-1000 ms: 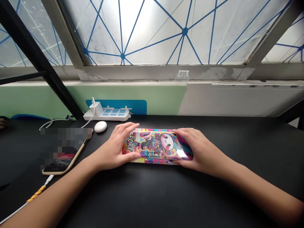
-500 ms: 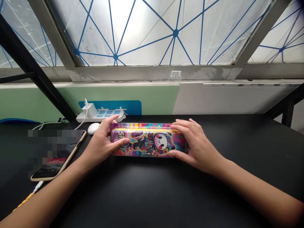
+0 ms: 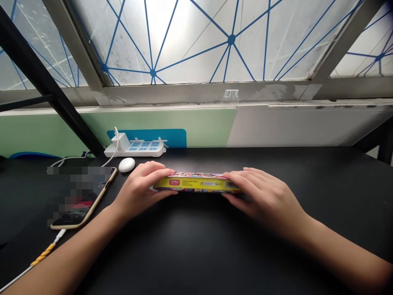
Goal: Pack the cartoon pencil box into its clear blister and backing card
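Observation:
A long, flat pencil box (image 3: 201, 183) is between my hands over the black desk, its narrow yellow side facing me. That side carries a red XPM label, small print and a barcode partly behind my right fingers. My left hand (image 3: 143, 184) is closed around the left end, thumb below and fingers above. At the other end, my right hand (image 3: 265, 194) grips in the same way, with its thumb under the lower edge. Only a sliver of the colourful printed top shows. Whether the box touches the desk, I cannot tell.
Left of my hands lies a phone (image 3: 81, 211) in a tan case, with a charging cable (image 3: 43, 255) attached. A white rounded case (image 3: 127, 165) sits behind my left hand. Near the wall is a white power strip (image 3: 139, 150) with a plugged-in adapter (image 3: 120, 142).
The pencil box has been tipped so its yellow side faces me instead of the cartoon-printed face. Both hands have turned with it, keeping hold of its ends. The view has shifted slightly.

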The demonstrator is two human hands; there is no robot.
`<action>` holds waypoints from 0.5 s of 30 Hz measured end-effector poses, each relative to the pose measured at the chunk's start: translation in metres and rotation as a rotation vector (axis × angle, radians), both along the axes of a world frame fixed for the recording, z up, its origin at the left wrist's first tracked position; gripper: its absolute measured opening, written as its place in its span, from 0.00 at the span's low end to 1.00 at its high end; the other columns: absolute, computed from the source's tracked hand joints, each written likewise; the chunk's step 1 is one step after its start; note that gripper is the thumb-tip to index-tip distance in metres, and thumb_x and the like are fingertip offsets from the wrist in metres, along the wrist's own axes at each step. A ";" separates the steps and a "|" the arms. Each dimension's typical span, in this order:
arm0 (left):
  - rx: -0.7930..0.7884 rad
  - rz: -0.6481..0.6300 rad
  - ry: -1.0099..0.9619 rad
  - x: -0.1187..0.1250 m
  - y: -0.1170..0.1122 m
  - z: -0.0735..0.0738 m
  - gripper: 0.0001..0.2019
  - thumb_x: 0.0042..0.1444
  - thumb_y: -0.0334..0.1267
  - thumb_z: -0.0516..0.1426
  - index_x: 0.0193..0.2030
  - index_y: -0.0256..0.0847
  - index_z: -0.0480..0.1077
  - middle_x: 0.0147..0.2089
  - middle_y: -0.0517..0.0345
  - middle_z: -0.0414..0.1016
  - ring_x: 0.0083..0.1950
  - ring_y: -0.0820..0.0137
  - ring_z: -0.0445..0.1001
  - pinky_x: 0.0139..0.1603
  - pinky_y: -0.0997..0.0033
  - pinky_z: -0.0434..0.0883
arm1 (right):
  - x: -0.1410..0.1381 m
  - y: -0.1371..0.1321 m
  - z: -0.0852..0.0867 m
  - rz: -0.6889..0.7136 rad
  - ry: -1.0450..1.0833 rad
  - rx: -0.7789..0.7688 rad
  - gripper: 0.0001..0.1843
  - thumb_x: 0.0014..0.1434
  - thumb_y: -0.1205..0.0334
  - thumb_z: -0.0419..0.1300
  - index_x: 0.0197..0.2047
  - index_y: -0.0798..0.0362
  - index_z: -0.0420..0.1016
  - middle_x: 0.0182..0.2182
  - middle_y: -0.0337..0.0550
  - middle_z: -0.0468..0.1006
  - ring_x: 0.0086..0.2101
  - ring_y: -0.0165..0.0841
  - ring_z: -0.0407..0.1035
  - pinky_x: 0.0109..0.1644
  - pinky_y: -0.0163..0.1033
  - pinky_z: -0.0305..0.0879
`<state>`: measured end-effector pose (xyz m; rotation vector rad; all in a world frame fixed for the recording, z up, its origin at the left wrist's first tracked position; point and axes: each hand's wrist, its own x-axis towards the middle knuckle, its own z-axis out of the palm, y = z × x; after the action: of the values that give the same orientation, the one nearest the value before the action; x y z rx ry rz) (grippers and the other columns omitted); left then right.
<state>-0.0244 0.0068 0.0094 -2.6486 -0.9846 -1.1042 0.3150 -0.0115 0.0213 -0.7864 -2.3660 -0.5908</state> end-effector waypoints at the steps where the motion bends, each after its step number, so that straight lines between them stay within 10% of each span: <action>1: 0.010 -0.006 0.013 -0.001 0.000 0.001 0.20 0.59 0.42 0.69 0.56 0.43 0.73 0.49 0.49 0.77 0.46 0.61 0.78 0.46 0.62 0.76 | 0.000 -0.001 0.000 0.000 -0.004 -0.006 0.16 0.67 0.63 0.63 0.56 0.57 0.70 0.45 0.51 0.85 0.40 0.42 0.80 0.51 0.48 0.73; 15: -0.016 -0.115 0.165 -0.004 -0.002 0.015 0.01 0.63 0.34 0.64 0.41 0.41 0.78 0.37 0.56 0.82 0.35 0.66 0.76 0.42 0.63 0.68 | -0.006 0.005 -0.007 0.007 -0.148 -0.110 0.11 0.72 0.64 0.54 0.54 0.56 0.73 0.49 0.52 0.84 0.47 0.44 0.79 0.47 0.49 0.74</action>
<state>-0.0289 0.0050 0.0246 -2.7861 -0.8235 -0.8820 0.3090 -0.0070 0.0141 -0.8068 -2.5545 -0.5363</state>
